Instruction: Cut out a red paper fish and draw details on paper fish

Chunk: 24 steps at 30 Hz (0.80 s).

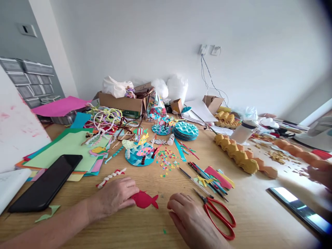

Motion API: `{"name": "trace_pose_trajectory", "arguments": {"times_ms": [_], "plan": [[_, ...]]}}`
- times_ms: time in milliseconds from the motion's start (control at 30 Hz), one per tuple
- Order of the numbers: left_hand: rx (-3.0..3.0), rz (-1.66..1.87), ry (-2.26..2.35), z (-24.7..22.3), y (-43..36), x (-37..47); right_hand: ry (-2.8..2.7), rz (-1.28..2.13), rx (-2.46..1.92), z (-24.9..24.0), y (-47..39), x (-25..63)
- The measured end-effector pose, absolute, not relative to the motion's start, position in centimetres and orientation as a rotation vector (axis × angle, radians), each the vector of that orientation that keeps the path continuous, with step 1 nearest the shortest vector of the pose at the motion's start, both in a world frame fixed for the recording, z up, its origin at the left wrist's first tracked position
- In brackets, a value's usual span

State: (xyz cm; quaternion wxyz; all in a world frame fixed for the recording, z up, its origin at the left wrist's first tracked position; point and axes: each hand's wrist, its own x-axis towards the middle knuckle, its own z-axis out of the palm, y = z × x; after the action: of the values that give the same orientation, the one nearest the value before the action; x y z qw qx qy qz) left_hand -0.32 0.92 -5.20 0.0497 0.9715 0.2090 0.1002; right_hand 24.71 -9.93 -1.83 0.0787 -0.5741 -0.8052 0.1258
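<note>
Two hands near a red paper fish on a craft table

One small green scrap (164,231) lies on the wooden table (145,233), nearer than the red fish (144,200). The fish lies flat between the two hands, its tail pointing right. Thumb and fingers of the left hand (118,194) touch its left end; whether they pinch it or only press on it, I cannot tell. The right hand (185,214) rests on the table to the right of the fish, its fingers curled and its thumb a little apart from them, holding nothing visible.

Right of the fish, just beyond the right hand, scissors (207,200) with red handles lie on the table. A black phone (46,183) is well to the left of the fish, and another phone (298,207) well to the right. Beyond that one, at the right edge, another person's hand (321,178) is partly in view.

A little farther than the fish, a red and white twisted strip (111,177) lies to its left, and pencils (207,178) mixed with paper scraps lie to its right. Behind the fish are a wavy blue base (140,162) bearing paper fish and scattered confetti (167,160). Coloured paper sheets (62,150) are stacked behind left, a yellow egg-carton strip (236,154) behind right. Farther back stand a pile of blue discs (185,131) and a cardboard box (116,101) near the wall (155,34).
</note>
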Motion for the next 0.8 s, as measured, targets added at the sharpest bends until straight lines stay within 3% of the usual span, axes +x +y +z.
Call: {"name": "trace_pose_trajectory", "arguments": {"times_ms": [333, 800], "plan": [[2.947, 0.481, 0.712, -6.4, 0.1, 0.2, -2.444, 0.031, -1.296, -1.6, -5.6, 22.2], [2.838, 0.589, 0.694, -6.0, 0.4, -0.6, -2.249, 0.147, -1.341, -4.6, -4.1, 22.5]]}}
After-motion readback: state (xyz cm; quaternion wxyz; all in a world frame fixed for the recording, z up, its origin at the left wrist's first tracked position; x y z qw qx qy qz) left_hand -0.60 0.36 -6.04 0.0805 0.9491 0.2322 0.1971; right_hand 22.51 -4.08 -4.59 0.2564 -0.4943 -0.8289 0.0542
